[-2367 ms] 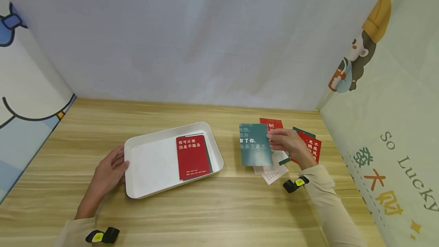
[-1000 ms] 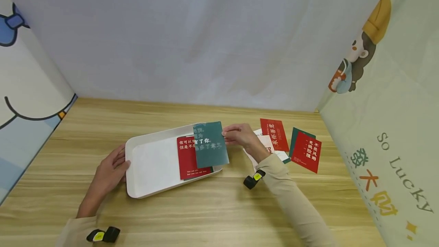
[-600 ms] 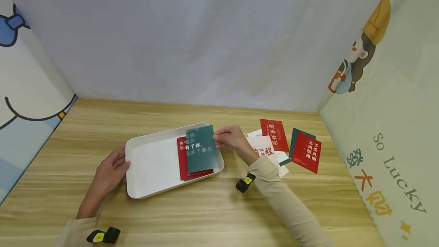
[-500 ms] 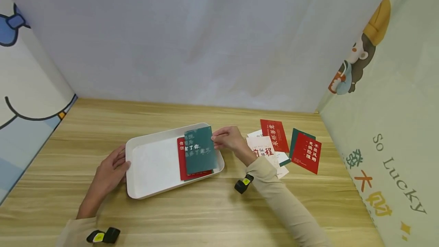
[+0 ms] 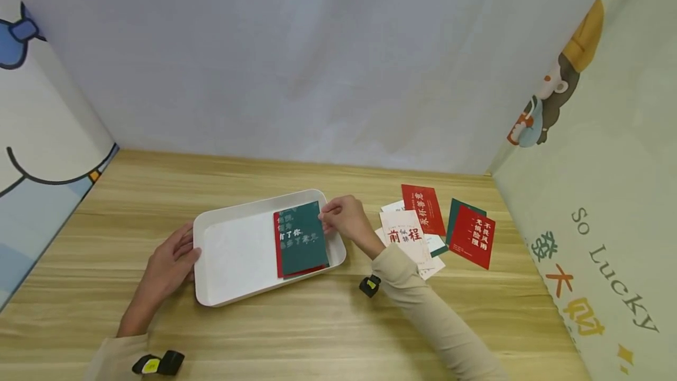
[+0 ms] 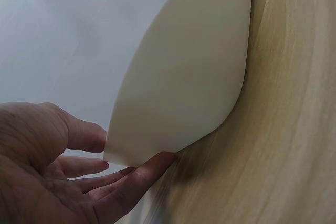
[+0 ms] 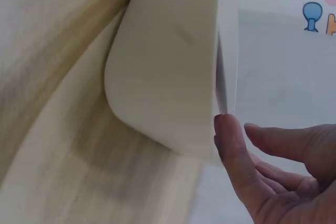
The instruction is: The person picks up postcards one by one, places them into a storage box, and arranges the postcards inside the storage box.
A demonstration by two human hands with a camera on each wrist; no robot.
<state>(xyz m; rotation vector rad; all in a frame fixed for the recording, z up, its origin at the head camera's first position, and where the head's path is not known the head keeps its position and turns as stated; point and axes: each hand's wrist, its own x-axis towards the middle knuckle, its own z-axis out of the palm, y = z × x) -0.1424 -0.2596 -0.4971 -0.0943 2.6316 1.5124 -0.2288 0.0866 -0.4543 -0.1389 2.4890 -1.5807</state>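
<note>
My left hand (image 5: 168, 264) holds the left end of a white rectangular tray (image 5: 211, 298), thumb at the rim and fingers against the outer wall, as the left wrist view (image 6: 100, 177) shows. A green card (image 5: 304, 251) with white characters lies in the tray's right part, over a red card (image 5: 278, 251) that shows along its left edge. At the green card's right edge are the fingertips of my right hand (image 5: 346, 216). In the right wrist view the right hand's thumb and index finger (image 7: 233, 135) stand slightly apart beside the tray's end wall.
Right of the tray several cards lie loosely overlapped: a red card (image 5: 423, 207), a pale card (image 5: 404, 234) with red and dark characters, and white ones. Farther right, another red card (image 5: 472, 243) covers a green card (image 5: 455, 216). Cloth curtains (image 5: 296, 75) border the wooden table.
My right hand has carried the green card left from the loose cards to the tray and lowered it over the red card; its thumb and index finger are now apart. The left hand stays at the tray.
</note>
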